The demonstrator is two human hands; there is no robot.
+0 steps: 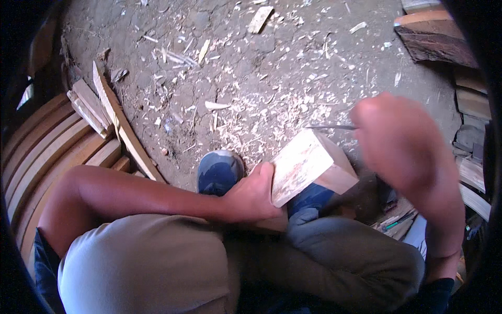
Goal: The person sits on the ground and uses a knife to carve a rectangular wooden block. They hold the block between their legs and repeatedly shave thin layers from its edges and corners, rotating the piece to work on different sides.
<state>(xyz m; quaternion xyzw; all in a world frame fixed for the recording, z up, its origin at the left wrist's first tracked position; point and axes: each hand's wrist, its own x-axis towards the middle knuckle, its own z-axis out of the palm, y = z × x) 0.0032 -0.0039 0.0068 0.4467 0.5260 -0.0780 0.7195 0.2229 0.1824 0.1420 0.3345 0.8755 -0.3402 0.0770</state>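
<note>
A pale wooden block (300, 167), squared and with brownish marks on its upper face, is tilted between my shoes. My left hand (254, 192) is closed on its near left end, with the thumb along the edge and most fingers hidden. My right hand (389, 133), blurred, is raised to the right of the block in a fist. A thin dark metal blade (332, 126) juts leftward from that fist, its tip by the block's far top corner. The tool's handle is hidden in the fist, so its exact kind does not show.
Wood shavings (251, 115) litter the dirt floor. At left stand stacked curved boards (49, 152) and a long leaning strip (125, 125). Rough timber (439, 36) is piled at right. My left shoe (220, 170) is beside the block. Small tools (395, 222) lie near my right knee.
</note>
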